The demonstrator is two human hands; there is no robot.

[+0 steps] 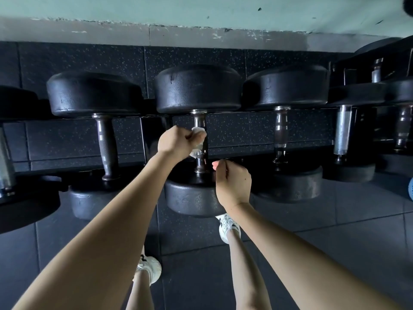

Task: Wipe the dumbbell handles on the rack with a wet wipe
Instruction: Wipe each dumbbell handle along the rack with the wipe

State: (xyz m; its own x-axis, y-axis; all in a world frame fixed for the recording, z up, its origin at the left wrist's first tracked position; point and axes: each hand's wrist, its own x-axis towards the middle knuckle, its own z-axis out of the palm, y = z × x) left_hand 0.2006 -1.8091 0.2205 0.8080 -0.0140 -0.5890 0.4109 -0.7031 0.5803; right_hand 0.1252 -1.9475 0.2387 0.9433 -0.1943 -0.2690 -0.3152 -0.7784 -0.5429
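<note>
At the centre of the frame, the left hand (176, 142) grips a wet wipe (198, 130) round the handle (200, 159) of the middle dumbbell (197, 88) on the rack (152, 130), its fingers and thumb curled and pinching the white wad against the metal. Just below and to the right, the right hand (233, 184) sits beside the handle's lower end; its fingers curl inward with the tips hidden, so I cannot tell whether they hold anything. The wipe is bunched small, so it could easily miss the far side of the bar, and the rough cross-hatched grip might snag and shred it. A hard twist could roll the dumbbell on its rails and nip the right hand against the near head (190, 198). The handle is tarnished, brownish steel, swelling slightly mid-length, with smooth shiny collars. The heads are thick, round, matte black discs, scuffed at the edges. The floor (223, 130) showing behind the handles looks like speckled rubber.
</note>
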